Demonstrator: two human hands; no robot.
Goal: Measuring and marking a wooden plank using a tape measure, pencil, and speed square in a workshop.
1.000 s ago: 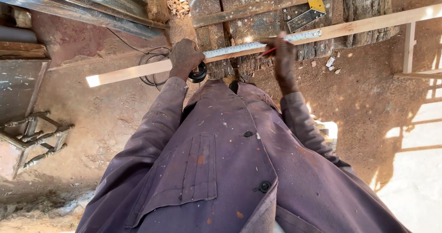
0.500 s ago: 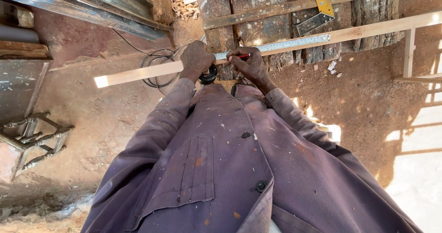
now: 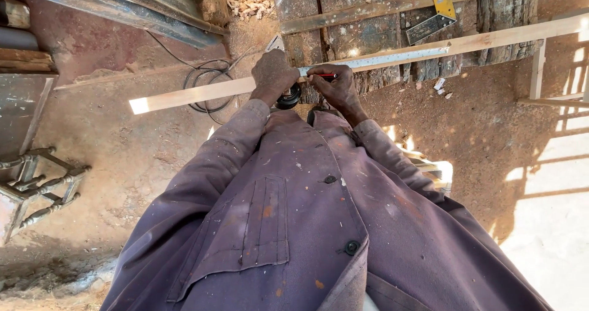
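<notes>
Both arms in purple sleeves reach forward; the left hand (image 3: 273, 74) and the right hand (image 3: 335, 85) are curled closed, close together.

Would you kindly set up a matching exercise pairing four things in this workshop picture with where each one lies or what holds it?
Things:
1. red pencil
2. tape measure blade
3. black cable
4. yellow square

Places:
A. coiled on the dirt floor behind the batten
B. on the dark planks, above the batten
C. in the right hand
D. stretched along the wooden batten

Pairs: 1-C, 2-D, 3-A, 4-B
</notes>
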